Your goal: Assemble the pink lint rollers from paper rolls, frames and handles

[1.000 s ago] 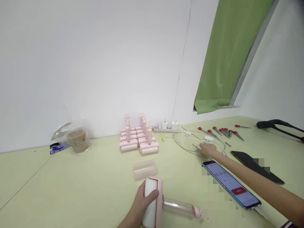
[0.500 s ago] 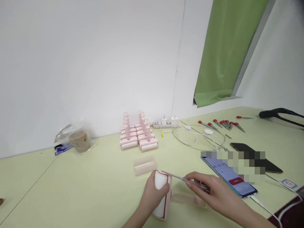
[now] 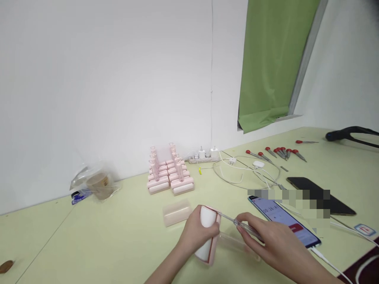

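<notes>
My left hand (image 3: 199, 230) is wrapped round a lint roller (image 3: 205, 252) with a white roll in a pink frame, held tilted over the table. Its clear pink handle (image 3: 237, 243) extends to the right, partly behind my right hand. In my right hand (image 3: 268, 238), a screwdriver (image 3: 247, 227) with a thin metal shaft and clear grip is pinched. Its tip meets the top end of the lint roller, near the frame's edge; exact contact is hard to see. Just left of the roller, a translucent pink cover (image 3: 177, 213) lies on the table.
Pink lint rollers (image 3: 170, 177) stand in two rows by the wall. A phone (image 3: 284, 219), a dark tablet (image 3: 319, 196), cables, a power strip (image 3: 203, 158) and several red-ended pointed tools (image 3: 281, 152) lie right. A bagged tape roll (image 3: 100, 185) sits left.
The lint roller and both hands have shifted slightly right in view, and the roller leans more. The screwdriver tip has moved right along its top end. The camera view has turned slightly.
</notes>
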`<state>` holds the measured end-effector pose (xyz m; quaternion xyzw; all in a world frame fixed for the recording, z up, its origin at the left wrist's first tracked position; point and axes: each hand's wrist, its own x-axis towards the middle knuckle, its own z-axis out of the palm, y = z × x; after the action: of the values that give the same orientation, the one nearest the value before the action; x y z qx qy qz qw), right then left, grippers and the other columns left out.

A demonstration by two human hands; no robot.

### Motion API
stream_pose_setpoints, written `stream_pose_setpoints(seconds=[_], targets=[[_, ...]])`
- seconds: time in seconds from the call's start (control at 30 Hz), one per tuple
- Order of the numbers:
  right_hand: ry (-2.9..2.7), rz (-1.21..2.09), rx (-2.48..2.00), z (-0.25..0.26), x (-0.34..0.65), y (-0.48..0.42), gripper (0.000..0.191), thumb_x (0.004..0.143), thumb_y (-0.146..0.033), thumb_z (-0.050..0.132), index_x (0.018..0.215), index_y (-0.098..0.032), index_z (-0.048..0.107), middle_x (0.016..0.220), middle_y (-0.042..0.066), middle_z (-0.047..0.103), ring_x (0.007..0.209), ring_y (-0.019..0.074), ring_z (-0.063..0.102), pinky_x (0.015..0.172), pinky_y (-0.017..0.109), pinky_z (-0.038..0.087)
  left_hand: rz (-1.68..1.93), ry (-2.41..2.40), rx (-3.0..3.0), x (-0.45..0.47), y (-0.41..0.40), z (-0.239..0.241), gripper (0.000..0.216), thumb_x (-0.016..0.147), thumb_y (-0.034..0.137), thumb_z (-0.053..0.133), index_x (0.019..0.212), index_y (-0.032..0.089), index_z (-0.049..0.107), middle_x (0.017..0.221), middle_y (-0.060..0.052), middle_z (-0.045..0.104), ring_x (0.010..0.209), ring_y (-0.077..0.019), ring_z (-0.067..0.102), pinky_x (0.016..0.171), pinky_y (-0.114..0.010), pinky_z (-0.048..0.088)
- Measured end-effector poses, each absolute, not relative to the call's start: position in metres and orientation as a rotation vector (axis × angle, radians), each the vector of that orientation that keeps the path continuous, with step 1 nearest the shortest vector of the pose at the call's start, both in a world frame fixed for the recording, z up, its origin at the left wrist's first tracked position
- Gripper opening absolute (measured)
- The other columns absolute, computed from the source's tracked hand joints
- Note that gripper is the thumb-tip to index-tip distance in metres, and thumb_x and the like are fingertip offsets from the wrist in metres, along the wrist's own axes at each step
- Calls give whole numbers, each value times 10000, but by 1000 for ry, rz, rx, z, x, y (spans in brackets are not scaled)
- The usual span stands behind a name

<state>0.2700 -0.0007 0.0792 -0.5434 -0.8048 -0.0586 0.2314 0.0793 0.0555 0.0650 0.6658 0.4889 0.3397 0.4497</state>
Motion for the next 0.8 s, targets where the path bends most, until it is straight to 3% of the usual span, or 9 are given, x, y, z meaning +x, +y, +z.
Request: stream_pose_setpoints(seconds=[0.07, 0.23, 0.5, 0.8], targets=[[-2231, -169, -1471, 70, 273, 7, 264, 879, -322, 312, 1015, -209, 508, 512, -24, 623, 440, 166, 594, 394, 231, 382, 843, 1235, 1606, 83, 62, 60, 223, 618, 214, 572, 834, 172, 533, 771, -13, 586, 704, -177, 526, 605, -251, 393], [-2259, -283, -1228, 47, 278, 26, 335, 897, -245, 267, 1150, -184, 477, 773, 52, 687, 627, 162, 652, 507, 226, 464, 878, 1290, 1472, 94, 74, 41, 255, 623, 242, 580, 847, 123, 549, 774, -51, 604, 724, -195, 542, 623, -271, 406], [-2233, -304, -1257, 16, 262, 35, 374, 890, -199, 212, 1153, -174, 476, 657, 35, 682, 495, 152, 627, 412, 214, 406, 976, 1270, 1299, 105, 73, 32, 241, 665, 247, 562, 884, 146, 568, 683, 1, 590, 657, -153, 546, 593, -237, 416], [-2207, -378, -1453, 26, 251, 36, 372, 873, -213, 226, 1086, -174, 528, 606, 33, 679, 483, 178, 621, 405, 228, 349, 1049, 1488, 1234, 118, 80, 28, 292, 639, 211, 559, 900, 136, 451, 865, -77, 575, 747, -180, 561, 618, -258, 425]])
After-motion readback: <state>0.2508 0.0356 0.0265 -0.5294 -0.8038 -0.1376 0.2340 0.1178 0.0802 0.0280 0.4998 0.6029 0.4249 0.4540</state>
